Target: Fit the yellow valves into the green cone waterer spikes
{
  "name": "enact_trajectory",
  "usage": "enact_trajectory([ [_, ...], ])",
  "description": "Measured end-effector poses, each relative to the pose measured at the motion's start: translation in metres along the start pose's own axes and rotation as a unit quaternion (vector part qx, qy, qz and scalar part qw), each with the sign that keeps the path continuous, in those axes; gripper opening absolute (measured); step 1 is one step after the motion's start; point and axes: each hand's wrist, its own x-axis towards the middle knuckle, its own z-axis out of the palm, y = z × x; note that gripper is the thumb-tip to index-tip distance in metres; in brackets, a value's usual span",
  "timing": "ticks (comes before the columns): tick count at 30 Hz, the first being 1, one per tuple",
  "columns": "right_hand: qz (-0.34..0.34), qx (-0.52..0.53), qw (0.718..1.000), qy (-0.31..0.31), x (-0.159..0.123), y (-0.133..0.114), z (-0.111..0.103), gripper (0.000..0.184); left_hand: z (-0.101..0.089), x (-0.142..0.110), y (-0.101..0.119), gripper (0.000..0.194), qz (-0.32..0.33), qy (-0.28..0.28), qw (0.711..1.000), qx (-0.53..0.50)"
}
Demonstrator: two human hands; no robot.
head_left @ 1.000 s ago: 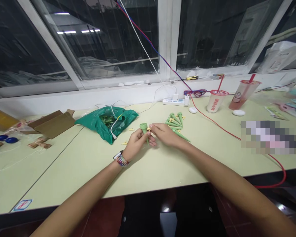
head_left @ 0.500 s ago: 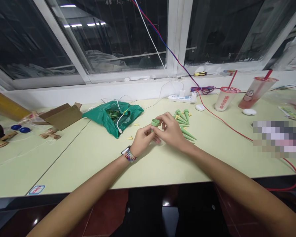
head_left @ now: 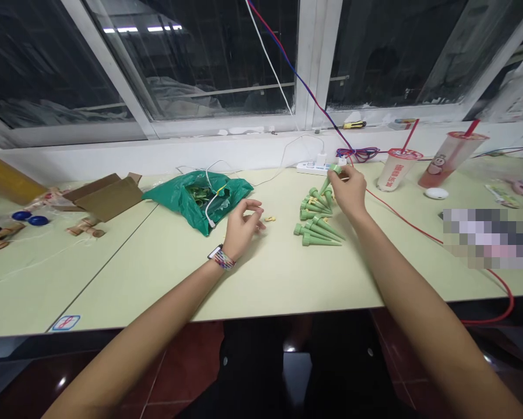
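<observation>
Carefully now: the right hand (head_left: 349, 191) pinches a green spike (head_left: 334, 170) above the spike pile (head_left: 316, 224); a slip or low swing could scatter the pile. The left hand (head_left: 243, 228) rests loosely open and empty, near a yellow piece (head_left: 269, 219).

lighting: fairly dim indoors, main src looks like ceiling lights (head_left: 142, 28) mirrored in dark window glass (head_left: 209, 58) @ 12 o'clock | shadows: soft, faint by left hand (head_left: 241, 230) on pale table (head_left: 113, 279) | distortion: wide-angle bend on window frame (head_left: 106, 64) @ 10 | blur: pixelated patch (head_left: 491, 238) @ 3, rest pretty sharp tbh
</observation>
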Motion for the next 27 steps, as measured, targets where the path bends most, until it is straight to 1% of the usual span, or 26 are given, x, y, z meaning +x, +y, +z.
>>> enact_trajectory([
  [2,0.032,-0.103,0.994,-0.003,0.003,0.011,-0.005,0.027,-0.007,0.009,-0.003,0.019,0.011,0.038,0.999,0.026],
  [4,0.064,-0.194,0.979,-0.022,0.004,0.021,-0.008,0.028,-0.016,0.018,-0.006,0.014,0.021,0.068,0.996,0.050],
  [6,0.094,-0.258,0.961,-0.042,0.006,0.032,-0.010,0.033,-0.026,0.026,-0.009,0.011,0.029,0.093,0.992,0.077],
  [8,0.121,-0.292,0.947,-0.061,0.009,0.044,-0.009,0.040,-0.036,0.032,-0.012,0.011,0.034,0.106,0.987,0.118],
  [10,0.141,-0.306,0.938,-0.077,0.012,0.054,-0.007,0.045,-0.045,0.036,-0.014,0.014,0.034,0.098,0.978,0.178],
  [12,0.146,-0.316,0.933,-0.090,0.012,0.061,-0.003,0.047,-0.052,0.038,-0.018,0.018,0.026,0.077,0.969,0.234],
  [16,0.121,-0.334,0.929,-0.101,0.009,0.066,0.005,0.048,-0.058,0.040,-0.028,0.024,0.013,0.047,0.961,0.273],
  [19,0.105,-0.339,0.930,-0.099,0.007,0.064,0.007,0.049,-0.058,0.039,-0.033,0.024,0.025,0.033,0.956,0.290],
  [22,0.106,-0.346,0.927,-0.100,0.006,0.058,0.005,0.052,-0.058,0.039,-0.035,0.024,0.037,0.024,0.950,0.309],
  [25,0.115,-0.350,0.924,-0.105,0.006,0.049,0.001,0.059,-0.058,0.039,-0.036,0.024,0.044,0.024,0.951,0.306],
  [27,0.107,-0.344,0.927,-0.109,0.003,0.041,-0.003,0.062,-0.058,0.039,-0.037,0.023,0.050,0.024,0.951,0.303],
])
